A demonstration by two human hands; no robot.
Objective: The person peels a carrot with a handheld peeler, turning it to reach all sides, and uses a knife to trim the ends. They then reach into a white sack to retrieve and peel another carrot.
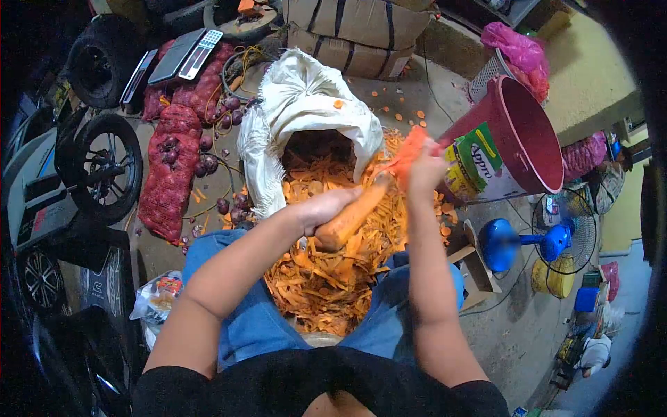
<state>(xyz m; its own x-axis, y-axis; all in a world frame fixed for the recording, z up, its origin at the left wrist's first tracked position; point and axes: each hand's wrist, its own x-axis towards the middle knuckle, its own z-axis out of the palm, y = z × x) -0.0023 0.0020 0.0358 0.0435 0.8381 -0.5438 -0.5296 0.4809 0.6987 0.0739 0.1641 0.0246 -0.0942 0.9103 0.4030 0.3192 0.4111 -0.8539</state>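
My left hand (pixel 328 207) is closed round a large carrot (pixel 353 221), which slants up to the right above a heap of carrot peelings (pixel 323 278) between my knees. My right hand (pixel 426 172) grips an orange-red peeler (pixel 410 156) at the carrot's far end; motion blur hides its blade. Just beyond my hands, a white woven sack (pixel 313 101) lies with its mouth toward me, peelings spilling at the opening. Its inside is dark.
A maroon bucket (pixel 497 132) stands tilted at the right, near a blue fan (pixel 504 244) and a cardboard box (pixel 479 274). On the left lie a red net bag of onions (pixel 174 174), loose onions and motorbike wheels (pixel 108 167). Strapped bales (pixel 354 35) stand behind.
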